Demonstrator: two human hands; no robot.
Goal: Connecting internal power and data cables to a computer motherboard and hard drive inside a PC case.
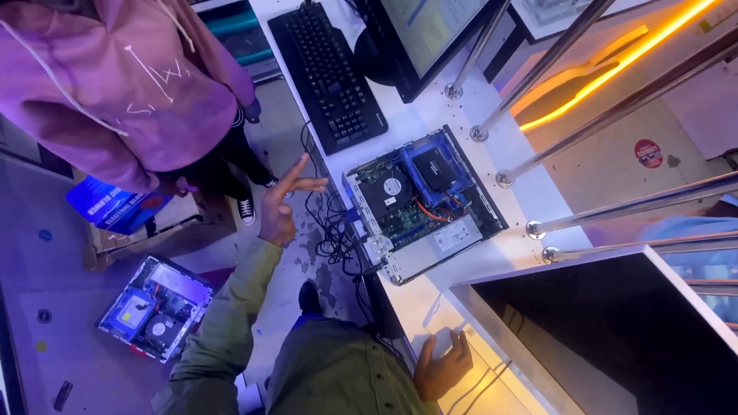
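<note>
Head view: left hand (278,207), grip released, fingers spread beside the open computer case (421,201); right hand (442,367) rests flat, empty, on the surface (419,303) below that case.

Left hand (278,207) gestures, fingers spread, near the opened computer case (421,201); right hand (440,367) rests on the counter (530,196).

An opened computer case (421,201) lies on the counter (530,201), between a keyboard (327,73) and a dark box (607,330).
</note>
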